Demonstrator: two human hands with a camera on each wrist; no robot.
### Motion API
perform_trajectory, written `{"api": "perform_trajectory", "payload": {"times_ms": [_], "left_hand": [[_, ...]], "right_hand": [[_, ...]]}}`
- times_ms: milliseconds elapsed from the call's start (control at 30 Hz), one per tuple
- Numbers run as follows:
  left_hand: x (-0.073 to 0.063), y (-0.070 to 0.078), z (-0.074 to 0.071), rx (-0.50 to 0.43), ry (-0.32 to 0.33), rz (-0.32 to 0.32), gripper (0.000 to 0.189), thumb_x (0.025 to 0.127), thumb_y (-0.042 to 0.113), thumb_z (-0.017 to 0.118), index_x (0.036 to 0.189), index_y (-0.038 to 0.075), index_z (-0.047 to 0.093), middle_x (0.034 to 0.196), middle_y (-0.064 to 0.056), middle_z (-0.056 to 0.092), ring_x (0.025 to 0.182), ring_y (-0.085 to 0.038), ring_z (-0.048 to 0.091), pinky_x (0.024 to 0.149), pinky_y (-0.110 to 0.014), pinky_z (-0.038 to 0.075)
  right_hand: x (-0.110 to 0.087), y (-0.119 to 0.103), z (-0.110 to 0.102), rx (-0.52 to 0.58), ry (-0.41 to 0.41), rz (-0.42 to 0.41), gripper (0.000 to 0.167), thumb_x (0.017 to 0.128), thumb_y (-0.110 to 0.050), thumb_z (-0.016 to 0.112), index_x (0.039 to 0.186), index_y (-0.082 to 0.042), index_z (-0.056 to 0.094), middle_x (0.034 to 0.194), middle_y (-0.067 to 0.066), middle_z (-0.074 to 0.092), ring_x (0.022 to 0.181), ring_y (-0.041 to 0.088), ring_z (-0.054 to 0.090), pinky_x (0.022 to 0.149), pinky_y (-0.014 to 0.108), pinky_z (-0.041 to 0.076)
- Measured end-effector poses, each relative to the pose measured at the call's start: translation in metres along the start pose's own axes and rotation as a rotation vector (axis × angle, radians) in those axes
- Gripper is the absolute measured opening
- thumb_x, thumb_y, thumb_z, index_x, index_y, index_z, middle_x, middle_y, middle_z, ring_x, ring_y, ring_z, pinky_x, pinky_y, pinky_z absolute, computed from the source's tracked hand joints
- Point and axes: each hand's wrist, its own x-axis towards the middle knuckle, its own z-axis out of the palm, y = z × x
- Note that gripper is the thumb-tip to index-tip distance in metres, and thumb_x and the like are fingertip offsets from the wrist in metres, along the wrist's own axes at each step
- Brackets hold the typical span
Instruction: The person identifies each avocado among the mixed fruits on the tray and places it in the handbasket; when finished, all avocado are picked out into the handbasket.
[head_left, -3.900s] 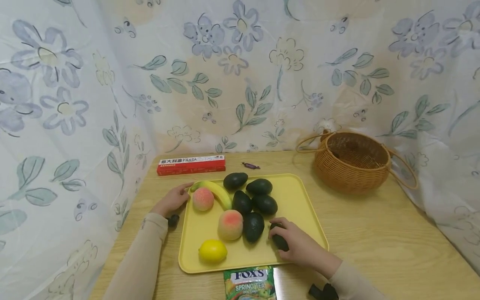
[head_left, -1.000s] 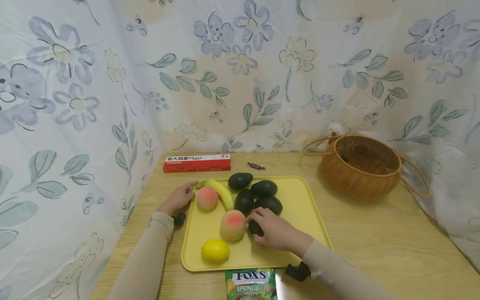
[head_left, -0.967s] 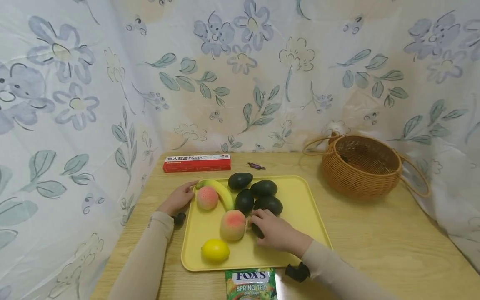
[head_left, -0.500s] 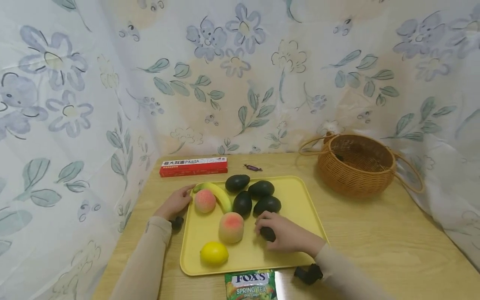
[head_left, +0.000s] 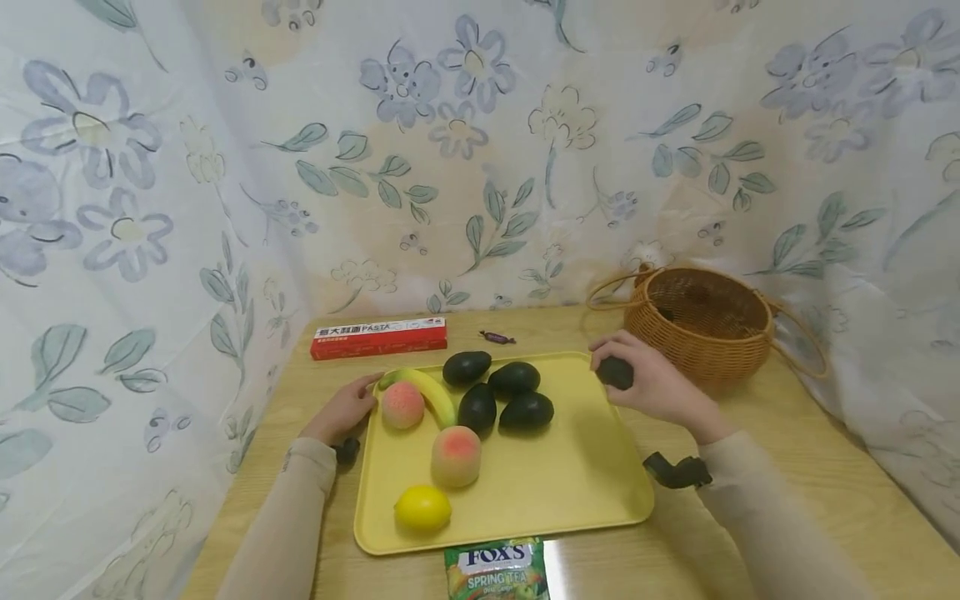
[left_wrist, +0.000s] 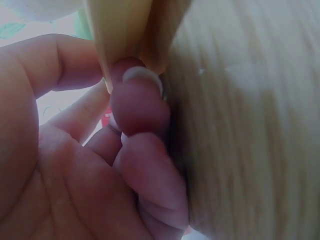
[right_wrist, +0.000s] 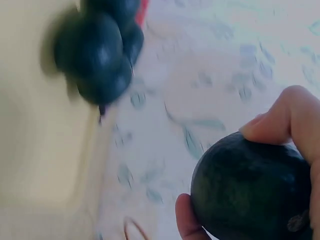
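Note:
My right hand (head_left: 652, 379) grips a dark green avocado (head_left: 616, 372), held up over the right rim of the yellow tray (head_left: 577, 492), just left of the wicker basket (head_left: 697, 350). In the right wrist view, the thumb and a fingertip clasp the avocado (right_wrist: 245, 185) from opposite sides. My left hand (head_left: 345, 412) holds the tray's left edge; in the left wrist view, curled fingers (left_wrist: 140, 110) tuck under the rim (left_wrist: 117, 35). On the tray lie several more avocados (head_left: 527, 412), a banana (head_left: 435, 392), two peaches (head_left: 456, 457) and a lemon (head_left: 422, 508).
Behind the tray lie a red and white pasta box (head_left: 378, 339) and a small purple wrapped candy (head_left: 497, 337). A green Fox's candy bag (head_left: 497, 571) sits at its front edge. Something dark shows inside the basket. A floral cloth (head_left: 420, 208) hangs behind the wooden table (head_left: 757, 467).
The right hand took the nearest avocado beside the larger peach, lifted it and carried it right and back toward the basket. The left hand stays at the tray's edge.

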Motion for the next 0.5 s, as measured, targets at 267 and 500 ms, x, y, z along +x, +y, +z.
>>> {"api": "perform_trajectory", "payload": {"times_ms": [267, 500], "left_hand": [[-0.004, -0.005, 0.001, -0.017, 0.0, -0.006, 0.059, 0.102, 0.008, 0.048, 0.16, 0.007, 0.041, 0.076, -0.008, 0.048, 0.055, -0.016, 0.045, 0.054, -0.03, 0.04], [-0.004, 0.001, 0.003, -0.049, 0.01, -0.001, 0.059, 0.101, 0.006, 0.046, 0.16, 0.006, 0.04, 0.074, -0.007, 0.047, 0.053, -0.015, 0.043, 0.052, -0.03, 0.039]], "right_hand": [[-0.002, 0.027, -0.049, -0.085, 0.093, 0.102, 0.034, 0.082, 0.007, 0.077, 0.11, -0.01, 0.067, 0.134, 0.015, 0.055, 0.123, 0.04, 0.054, 0.099, 0.059, 0.042], [-0.006, 0.043, -0.072, -0.146, 0.193, 0.312, 0.039, 0.089, 0.0, 0.075, 0.127, 0.0, 0.065, 0.147, 0.03, 0.039, 0.125, 0.056, 0.046, 0.095, 0.07, 0.043]]}}
